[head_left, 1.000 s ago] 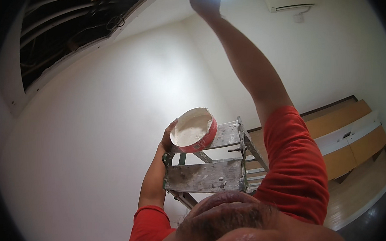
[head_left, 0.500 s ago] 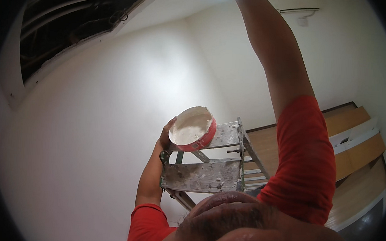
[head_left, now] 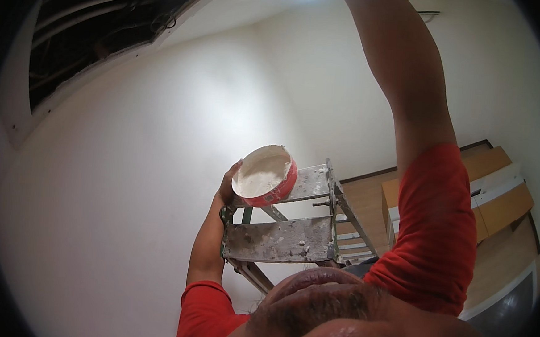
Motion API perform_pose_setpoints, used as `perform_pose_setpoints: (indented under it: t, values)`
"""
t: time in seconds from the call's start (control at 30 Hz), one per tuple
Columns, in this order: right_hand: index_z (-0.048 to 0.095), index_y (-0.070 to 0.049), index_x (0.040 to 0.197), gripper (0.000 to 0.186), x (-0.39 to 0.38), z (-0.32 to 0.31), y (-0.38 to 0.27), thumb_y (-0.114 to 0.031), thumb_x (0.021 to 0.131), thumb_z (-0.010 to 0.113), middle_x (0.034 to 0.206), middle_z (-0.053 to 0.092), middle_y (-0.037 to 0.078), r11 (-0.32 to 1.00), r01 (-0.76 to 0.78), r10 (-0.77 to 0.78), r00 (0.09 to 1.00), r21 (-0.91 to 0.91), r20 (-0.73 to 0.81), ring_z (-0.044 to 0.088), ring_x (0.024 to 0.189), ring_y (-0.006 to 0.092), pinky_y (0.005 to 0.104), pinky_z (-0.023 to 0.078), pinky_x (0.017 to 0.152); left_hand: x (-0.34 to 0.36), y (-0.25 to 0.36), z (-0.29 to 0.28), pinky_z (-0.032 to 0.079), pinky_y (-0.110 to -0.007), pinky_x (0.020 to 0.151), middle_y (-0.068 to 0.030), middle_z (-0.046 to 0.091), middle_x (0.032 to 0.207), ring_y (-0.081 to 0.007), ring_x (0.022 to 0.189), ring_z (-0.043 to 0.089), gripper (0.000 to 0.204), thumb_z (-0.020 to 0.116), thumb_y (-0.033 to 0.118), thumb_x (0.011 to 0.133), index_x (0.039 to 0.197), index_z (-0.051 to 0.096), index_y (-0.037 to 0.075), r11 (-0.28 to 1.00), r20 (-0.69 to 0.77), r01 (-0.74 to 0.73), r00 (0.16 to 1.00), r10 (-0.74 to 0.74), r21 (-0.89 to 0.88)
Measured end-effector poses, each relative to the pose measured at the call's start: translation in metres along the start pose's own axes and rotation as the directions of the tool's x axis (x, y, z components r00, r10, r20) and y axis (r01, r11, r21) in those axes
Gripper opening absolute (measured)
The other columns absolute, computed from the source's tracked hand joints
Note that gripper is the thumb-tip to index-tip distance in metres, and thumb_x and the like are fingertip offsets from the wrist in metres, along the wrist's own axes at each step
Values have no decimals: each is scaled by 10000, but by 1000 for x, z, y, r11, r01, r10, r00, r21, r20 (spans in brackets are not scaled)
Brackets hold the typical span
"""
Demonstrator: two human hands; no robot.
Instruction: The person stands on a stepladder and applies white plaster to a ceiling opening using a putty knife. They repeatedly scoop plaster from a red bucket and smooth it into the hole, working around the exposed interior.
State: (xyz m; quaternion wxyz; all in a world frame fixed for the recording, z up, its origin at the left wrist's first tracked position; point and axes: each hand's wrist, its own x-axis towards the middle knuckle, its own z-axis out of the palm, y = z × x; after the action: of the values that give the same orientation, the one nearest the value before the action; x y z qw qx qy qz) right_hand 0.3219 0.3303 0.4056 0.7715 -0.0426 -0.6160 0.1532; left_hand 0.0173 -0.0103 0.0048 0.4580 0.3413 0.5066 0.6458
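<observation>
My left hand (head_left: 227,181) has its fingers curled round the left side of a round red tub (head_left: 268,193) of white paste, which rests on the top of a paint-spattered metal stepladder (head_left: 284,237). My right arm (head_left: 406,59) reaches up past the upper edge of the view toward the lit ceiling, so the hand and anything in it are out of sight.
A cut ceiling opening (head_left: 99,31) at top left shows dark conduits and cables. Plain white walls (head_left: 107,202) surround me. Wooden cabinet panels (head_left: 502,207) stand low at the right on a wood floor (head_left: 367,193), and a wall air conditioner is mostly hidden by my arm.
My right arm has swung to the right, and its hand has left the top of the view. My left hand and the tub appear slightly higher and further left in the picture.
</observation>
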Motion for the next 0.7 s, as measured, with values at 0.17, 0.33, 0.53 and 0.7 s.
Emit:
perform_pose_setpoints:
  t: [0.17,0.33,0.53,0.7]
  values:
    - [685,41,1073,330,-27,-35,-30,-246,950,580,1033,713,275,993,-8,8,1000,116,2,700,1012,380,449,561,862,15,-14,-46,511,-442,1066,-235,608,1375,-334,1215,640,714,468,540,1025,1477,473,-13,987,-103,-114,987,126,111]
    - [673,50,1108,359,-41,-37,-21,-266,976,564,1062,709,282,978,13,6,996,210,-88,695,1042,377,442,556,884,-1,1,7,512,-432,1065,-228,616,1364,-327,1206,645,699,478,530,1024,1467,485,-11,999,21,17,1000,-17,-31]
    - [658,61,1151,395,-44,-22,-14,-289,1008,546,1097,703,290,962,86,-38,982,258,-184,688,1077,373,433,551,910,1,-1,-7,524,-421,1040,-215,637,1329,-310,1185,655,670,478,520,1029,1437,515,-11,1000,-12,11,1000,-11,-25]
    - [646,71,1186,425,-41,-19,-16,-309,1035,530,1126,698,296,958,111,-56,977,266,-205,682,1106,369,426,546,931,1,-6,-10,529,-411,1028,-209,644,1317,-301,1169,661,654,467,512,1039,1427,522,-12,999,-27,-1,1000,0,-36]
